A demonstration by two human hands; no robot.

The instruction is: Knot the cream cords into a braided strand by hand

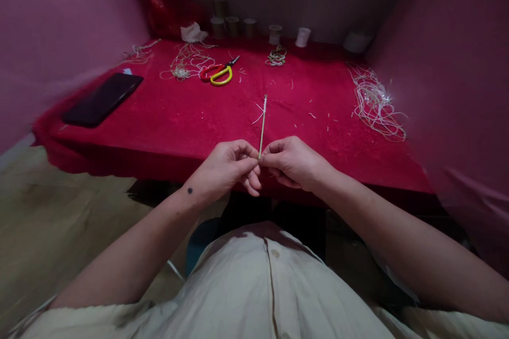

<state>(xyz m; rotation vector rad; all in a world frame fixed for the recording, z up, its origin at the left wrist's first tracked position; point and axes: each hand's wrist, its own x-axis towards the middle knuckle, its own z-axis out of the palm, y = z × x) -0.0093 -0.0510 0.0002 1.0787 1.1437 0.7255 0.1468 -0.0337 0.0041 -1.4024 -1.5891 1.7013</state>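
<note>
A pale yellow-green braided cord (262,130) runs straight up from my fingers over the table's front edge. Its far part looks knotted and white, with a small dark loop at the tip and thin loose thread ends to the left. My left hand (236,164) pinches the near end between thumb and index finger, the other fingers curled loosely below. Against it, my right hand (292,161) pinches the same end from the right side. The fingertips of both hands meet there, so the very end of the cord is hidden.
Red cloth (178,122) covers the table. Scissors (220,71) with red and yellow handles lie ahead, a black phone (103,99) to the left. Tangled threads (376,100) lie at right, another tangle (181,70) at left. Several thread spools (275,35) stand along the back wall.
</note>
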